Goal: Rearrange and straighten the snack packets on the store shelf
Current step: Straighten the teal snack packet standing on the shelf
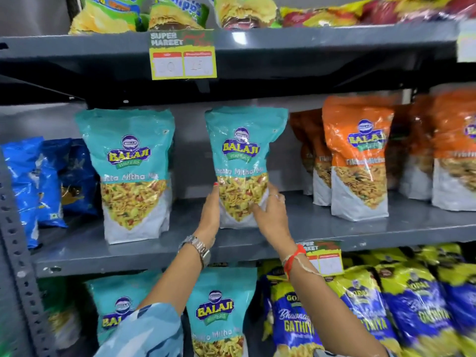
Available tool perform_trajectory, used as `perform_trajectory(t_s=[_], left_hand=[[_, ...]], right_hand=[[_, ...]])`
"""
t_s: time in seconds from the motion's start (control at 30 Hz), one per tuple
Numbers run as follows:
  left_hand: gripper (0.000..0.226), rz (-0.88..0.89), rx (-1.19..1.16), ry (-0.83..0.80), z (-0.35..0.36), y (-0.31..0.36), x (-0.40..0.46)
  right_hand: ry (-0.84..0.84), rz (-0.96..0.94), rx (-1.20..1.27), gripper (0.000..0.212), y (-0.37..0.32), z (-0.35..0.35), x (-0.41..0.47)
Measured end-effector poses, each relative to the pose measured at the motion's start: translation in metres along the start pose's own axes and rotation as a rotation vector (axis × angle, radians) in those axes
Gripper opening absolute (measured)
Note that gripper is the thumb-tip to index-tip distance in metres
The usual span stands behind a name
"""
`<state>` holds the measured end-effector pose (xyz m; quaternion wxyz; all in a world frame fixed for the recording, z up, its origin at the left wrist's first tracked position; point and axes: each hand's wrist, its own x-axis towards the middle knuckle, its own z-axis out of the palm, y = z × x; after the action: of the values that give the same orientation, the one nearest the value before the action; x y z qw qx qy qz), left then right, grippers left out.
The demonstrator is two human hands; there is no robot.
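On the middle grey shelf [334, 222] a teal Balaji snack packet [244, 150] stands upright, gripped low down on both sides. My left hand [210, 215] presses its left lower edge and my right hand [271, 210] holds its right lower edge. Another teal packet [131, 171] stands upright to the left, apart from the held one. Orange packets [358, 158] stand in rows to the right. Blue packets [33, 181] lean at the far left.
The shelf above [309, 42] carries chip bags and a yellow price tag [183, 55]. Below are more teal packets [219, 315] and blue-yellow Gathiya packets [360, 310]. A perforated grey upright [18, 253] runs down the left side.
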<state>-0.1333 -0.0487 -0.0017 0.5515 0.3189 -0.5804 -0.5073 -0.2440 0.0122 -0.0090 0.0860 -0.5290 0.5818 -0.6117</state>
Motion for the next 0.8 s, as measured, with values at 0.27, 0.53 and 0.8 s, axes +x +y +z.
perform_trajectory(t_s=[0.27, 0.53, 0.8], left_hand=[[0.053, 0.039, 0.112, 0.104, 0.025, -0.013, -0.011], [0.056, 0.25, 0.261, 0.372, 0.048, -0.01, -0.023], [0.035, 0.676, 0.229, 0.303, 0.135, -0.008, -0.041]], right_hand=[[-0.114, 0.087, 0.139, 0.052, 0.017, -0.022, 0.024], [-0.049, 0.046, 0.224, 0.059, 0.036, -0.047, 0.027], [0.52, -0.062, 0.058, 0.047, 0.079, -0.152, 0.036]])
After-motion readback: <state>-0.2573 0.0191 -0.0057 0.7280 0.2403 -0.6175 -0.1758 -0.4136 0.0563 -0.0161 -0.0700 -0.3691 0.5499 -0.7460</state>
